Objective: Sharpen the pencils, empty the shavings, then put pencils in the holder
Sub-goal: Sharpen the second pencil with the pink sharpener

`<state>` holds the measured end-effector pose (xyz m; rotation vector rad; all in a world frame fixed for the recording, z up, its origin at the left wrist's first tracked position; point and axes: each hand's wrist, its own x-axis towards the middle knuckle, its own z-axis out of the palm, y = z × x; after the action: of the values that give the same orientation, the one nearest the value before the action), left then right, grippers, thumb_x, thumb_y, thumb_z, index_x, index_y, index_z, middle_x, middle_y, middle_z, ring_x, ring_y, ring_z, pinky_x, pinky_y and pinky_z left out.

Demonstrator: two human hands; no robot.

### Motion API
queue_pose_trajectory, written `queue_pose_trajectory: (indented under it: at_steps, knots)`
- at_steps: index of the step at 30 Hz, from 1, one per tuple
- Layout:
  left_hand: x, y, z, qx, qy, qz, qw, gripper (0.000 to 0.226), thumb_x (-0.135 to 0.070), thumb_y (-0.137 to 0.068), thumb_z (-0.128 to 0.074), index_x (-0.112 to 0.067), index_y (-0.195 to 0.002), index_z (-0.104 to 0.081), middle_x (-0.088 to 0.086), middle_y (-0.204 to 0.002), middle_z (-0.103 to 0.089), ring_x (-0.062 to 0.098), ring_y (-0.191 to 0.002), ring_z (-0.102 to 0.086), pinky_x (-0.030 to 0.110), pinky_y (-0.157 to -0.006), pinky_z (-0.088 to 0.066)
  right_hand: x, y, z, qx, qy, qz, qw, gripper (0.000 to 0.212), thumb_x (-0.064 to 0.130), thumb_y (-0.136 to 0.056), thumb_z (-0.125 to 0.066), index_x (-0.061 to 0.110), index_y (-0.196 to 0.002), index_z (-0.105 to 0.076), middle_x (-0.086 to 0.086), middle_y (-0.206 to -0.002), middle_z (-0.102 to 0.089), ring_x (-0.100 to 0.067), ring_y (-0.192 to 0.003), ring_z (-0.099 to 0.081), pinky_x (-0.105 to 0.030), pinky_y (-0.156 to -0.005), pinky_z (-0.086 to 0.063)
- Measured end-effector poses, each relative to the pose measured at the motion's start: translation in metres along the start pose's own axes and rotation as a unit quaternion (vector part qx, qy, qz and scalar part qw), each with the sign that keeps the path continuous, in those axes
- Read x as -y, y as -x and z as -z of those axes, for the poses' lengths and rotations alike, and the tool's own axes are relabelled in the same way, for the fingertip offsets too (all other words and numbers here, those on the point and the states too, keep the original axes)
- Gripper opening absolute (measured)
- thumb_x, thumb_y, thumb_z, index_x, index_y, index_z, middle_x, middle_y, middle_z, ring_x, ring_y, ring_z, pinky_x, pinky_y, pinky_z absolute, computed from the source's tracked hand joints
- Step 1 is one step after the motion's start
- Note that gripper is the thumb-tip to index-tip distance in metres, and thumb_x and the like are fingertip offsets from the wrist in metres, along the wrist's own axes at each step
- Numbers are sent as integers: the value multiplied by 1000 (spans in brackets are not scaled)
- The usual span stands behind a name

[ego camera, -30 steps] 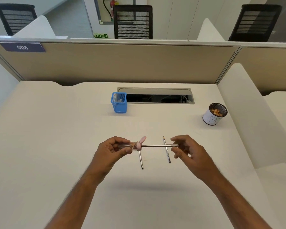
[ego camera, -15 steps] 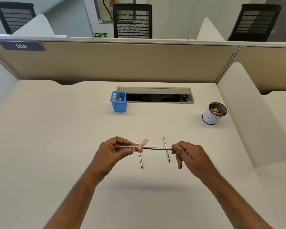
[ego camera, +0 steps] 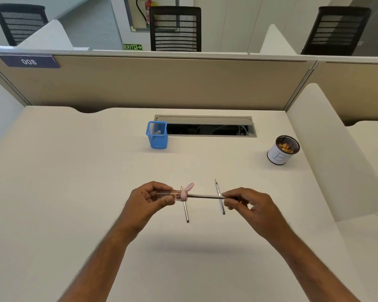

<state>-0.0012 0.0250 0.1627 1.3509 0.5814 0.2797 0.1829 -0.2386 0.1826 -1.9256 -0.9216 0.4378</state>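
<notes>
Fingers of my right hand (ego camera: 247, 205) have re-closed, pinching the pencil (ego camera: 205, 196) again; my left hand (ego camera: 150, 198) still grips the sharpener (ego camera: 175, 195), two pencils (ego camera: 220, 197) on the counter (ego camera: 74, 192) beneath.

Beyond your hands you see an open grey cable hatch (ego camera: 205, 118), a beige partition panel (ego camera: 162, 83) and black mesh chairs (ego camera: 175, 29).
</notes>
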Motion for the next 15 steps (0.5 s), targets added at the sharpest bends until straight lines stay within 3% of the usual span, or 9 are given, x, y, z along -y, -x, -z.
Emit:
queue_pose_trajectory:
  at_steps: [3,5,9,12,15]
  knots:
    - [0,-2,0,5,-9,1,1000,35,-36,-72,-96,-24,-102,-84,10,-110,-89,26,-103,-85,27,-92,-67,0,-1,1,-3,11,4,1000,20,17,-101,-74,37,-105,-77,12,-84,-78,-12,-78,-73,-16,-71,-51]
    - [2,-2,-1,15,-29,-2,999,28,-28,-77,-96,-25,-102,-84,9,-111,-89,25,-107,-85,26,-92,-66,-2,-2,2,5,0,-4,1000,14,26,-105,-67,31,-96,-76,8,-72,-74,-7,-66,-66,-11,-64,-44]
    - [6,-1,-2,27,-59,-5,998,22,-13,-87,-92,-25,-104,-84,7,-114,-88,24,-111,-84,24,-93,-65,-7,-1,-1,26,-35,-44,998,31,43,-106,-54,29,-85,-71,0,-53,-66,-3,-52,-56,-13,-61,-43]
    - [4,-2,-1,18,-58,-4,998,23,-15,-86,-95,-25,-103,-84,7,-112,-89,23,-109,-84,22,-90,-65,-9,0,-4,31,-71,-49,996,29,47,-104,-53,32,-92,-75,-2,-63,-69,-10,-50,-59,-20,-62,-48]
    - [3,-3,1,15,-49,-4,999,25,-16,-84,-97,-24,-103,-84,8,-111,-89,24,-106,-85,23,-90,-65,-6,0,-4,42,-96,-52,993,33,57,-100,-53,39,-114,-77,-1,-77,-72,-13,-58,-60,-25,-65,-51]
